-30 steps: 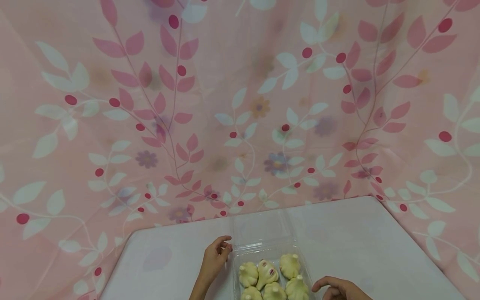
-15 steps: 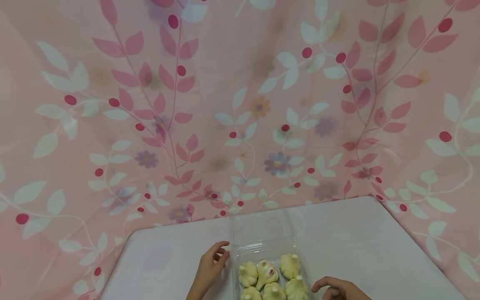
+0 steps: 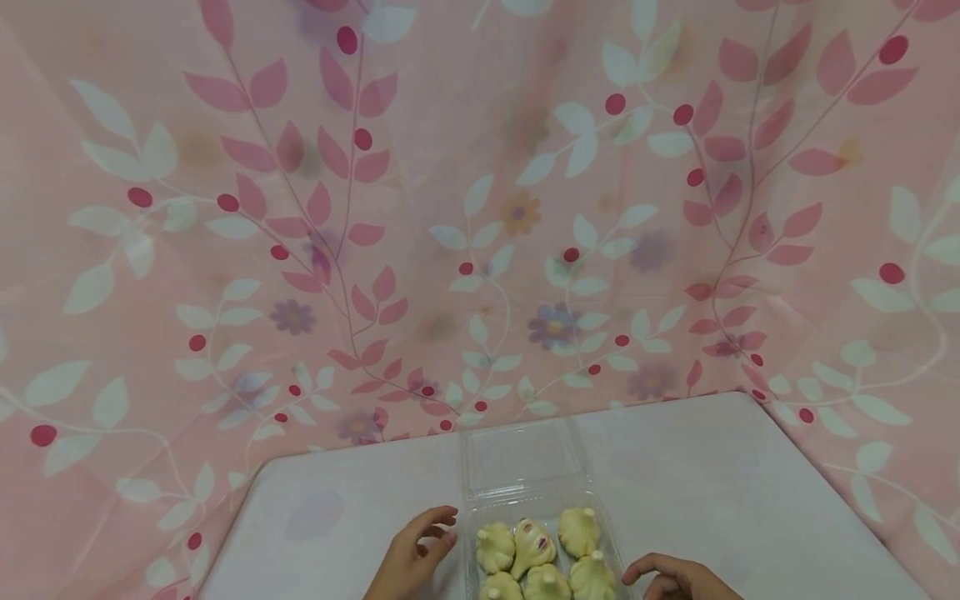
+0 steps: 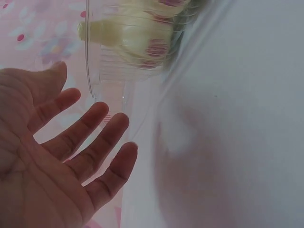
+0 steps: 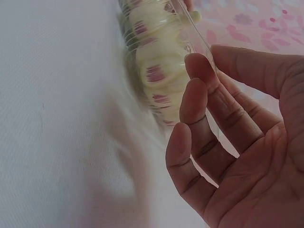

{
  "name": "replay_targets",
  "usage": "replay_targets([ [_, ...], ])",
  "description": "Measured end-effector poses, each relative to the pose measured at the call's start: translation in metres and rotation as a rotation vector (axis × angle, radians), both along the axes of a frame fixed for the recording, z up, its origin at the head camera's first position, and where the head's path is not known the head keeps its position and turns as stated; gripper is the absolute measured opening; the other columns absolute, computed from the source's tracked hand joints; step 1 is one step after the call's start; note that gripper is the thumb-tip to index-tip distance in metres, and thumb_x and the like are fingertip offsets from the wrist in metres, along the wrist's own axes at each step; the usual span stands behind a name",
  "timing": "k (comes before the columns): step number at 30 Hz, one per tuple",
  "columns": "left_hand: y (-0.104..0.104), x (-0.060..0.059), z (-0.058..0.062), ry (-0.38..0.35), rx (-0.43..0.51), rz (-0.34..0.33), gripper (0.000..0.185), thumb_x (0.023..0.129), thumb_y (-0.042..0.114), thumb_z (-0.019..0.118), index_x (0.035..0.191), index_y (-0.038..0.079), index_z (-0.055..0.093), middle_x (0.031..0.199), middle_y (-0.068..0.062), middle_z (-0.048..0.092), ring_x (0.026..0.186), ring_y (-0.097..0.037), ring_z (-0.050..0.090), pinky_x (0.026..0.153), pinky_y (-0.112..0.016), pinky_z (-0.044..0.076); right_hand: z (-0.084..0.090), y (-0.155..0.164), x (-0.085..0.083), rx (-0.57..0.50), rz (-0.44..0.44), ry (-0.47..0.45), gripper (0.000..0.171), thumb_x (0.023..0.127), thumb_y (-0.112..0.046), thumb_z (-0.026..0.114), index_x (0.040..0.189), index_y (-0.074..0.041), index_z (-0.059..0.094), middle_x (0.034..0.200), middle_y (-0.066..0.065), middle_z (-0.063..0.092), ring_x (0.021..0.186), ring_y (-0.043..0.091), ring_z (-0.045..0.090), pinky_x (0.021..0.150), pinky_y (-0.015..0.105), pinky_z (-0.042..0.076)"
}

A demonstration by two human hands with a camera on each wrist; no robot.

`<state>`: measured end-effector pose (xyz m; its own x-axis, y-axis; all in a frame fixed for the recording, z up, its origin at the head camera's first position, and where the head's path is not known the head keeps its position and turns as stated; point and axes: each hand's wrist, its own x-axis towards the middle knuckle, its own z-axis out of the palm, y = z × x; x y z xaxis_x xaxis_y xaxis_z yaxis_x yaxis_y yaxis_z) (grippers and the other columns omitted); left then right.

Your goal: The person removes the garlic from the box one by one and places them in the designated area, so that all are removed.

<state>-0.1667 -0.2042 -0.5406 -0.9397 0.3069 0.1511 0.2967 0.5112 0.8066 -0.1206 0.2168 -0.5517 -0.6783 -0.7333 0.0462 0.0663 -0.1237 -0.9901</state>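
Observation:
A clear plastic clamshell container (image 3: pixel 611 532) lies on the table, its lid (image 3: pixel 522 458) folded back toward the far edge. Several pale garlic bulbs (image 3: pixel 547 582) sit inside; one bulb (image 3: pixel 534 543) lies on its side with purple marks showing. My left hand (image 3: pixel 412 554) is beside the container's left side, fingers spread and loosely bent, holding nothing. The left wrist view shows its fingers (image 4: pixel 121 161) below the container wall (image 4: pixel 114 71). At the right side, my right hand (image 3: pixel 678 577) pinches the rim (image 5: pixel 202 38) between thumb and index finger. The container's near end is out of the head view.
The white-covered table (image 3: pixel 712 475) extends to both sides of the container. A pink curtain (image 3: pixel 420 250) with leaf and flower prints hangs right behind the table's far edge and around its sides.
My left hand has drawn back toward me and slightly left, away from the container's far left corner. The right hand and the container have stayed in place.

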Motion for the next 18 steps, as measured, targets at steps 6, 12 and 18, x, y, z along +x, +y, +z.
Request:
replay_targets([
  [6, -0.004, 0.013, 0.005, -0.154, 0.033, -0.091, 0.038, 0.094, 0.028, 0.055, 0.127, 0.01, 0.049, 0.122, -0.011, 0.054, 0.1, -0.023, 0.058, 0.07, -0.032, 0.049, -0.001, 0.0, 0.0, -0.041, 0.027, -0.03, 0.03, 0.095, 0.006, 0.039, 0.124, 0.01, 0.044, 0.091, 0.004, 0.068, 0.081, 0.017, 0.065, 0.076, 0.034, 0.05],
  [12, -0.005, 0.022, 0.006, -0.286, 0.064, -0.121, 0.041, 0.093, 0.027, 0.056, 0.13, 0.012, 0.045, 0.128, -0.011, 0.048, 0.11, -0.035, 0.051, 0.078, -0.048, 0.045, -0.001, -0.001, 0.001, -0.056, 0.035, -0.033, 0.029, 0.095, 0.005, 0.039, 0.124, 0.011, 0.043, 0.092, 0.004, 0.068, 0.082, 0.016, 0.065, 0.077, 0.034, 0.05],
  [18, -0.007, 0.024, 0.005, -0.313, 0.037, -0.184, 0.049, 0.089, 0.025, 0.063, 0.13, 0.009, 0.042, 0.13, -0.016, 0.045, 0.114, -0.041, 0.047, 0.082, -0.055, 0.042, 0.0, -0.001, 0.001, -0.031, 0.018, -0.007, 0.029, 0.095, 0.004, 0.043, 0.123, 0.01, 0.045, 0.09, 0.002, 0.068, 0.079, 0.014, 0.065, 0.075, 0.032, 0.05],
])
